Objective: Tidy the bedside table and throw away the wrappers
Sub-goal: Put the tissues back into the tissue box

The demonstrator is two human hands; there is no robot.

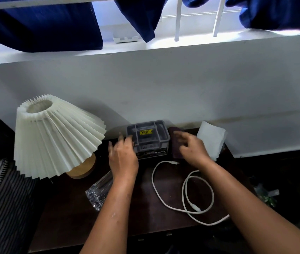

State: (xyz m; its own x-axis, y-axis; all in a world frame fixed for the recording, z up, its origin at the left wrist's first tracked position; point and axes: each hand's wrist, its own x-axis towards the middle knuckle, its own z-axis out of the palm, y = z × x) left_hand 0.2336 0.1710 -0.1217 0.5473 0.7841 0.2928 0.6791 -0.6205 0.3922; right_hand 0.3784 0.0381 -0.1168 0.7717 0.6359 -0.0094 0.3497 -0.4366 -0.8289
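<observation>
A dark wooden bedside table [141, 213] stands against a white wall. At its back sits a grey plastic organiser box [148, 139] with a yellow price sticker. My left hand [122, 154] hovers at the box's left side, fingers spread, holding nothing. My right hand [191, 146] is just right of the box, fingers apart, over a dark purple flat object [174, 142]. A folded white tissue [212, 139] lies at the back right. A white charging cable [184, 195] loops across the right half. No wrapper shows on the tabletop.
A pleated cream lamp [57, 136] on a wooden base [83, 167] leans at the left. A ribbed glass [99, 191] lies on its side under my left forearm. Striped bedding [1, 198] is at the left. Dark floor with crumpled plastic [266, 195] lies to the right.
</observation>
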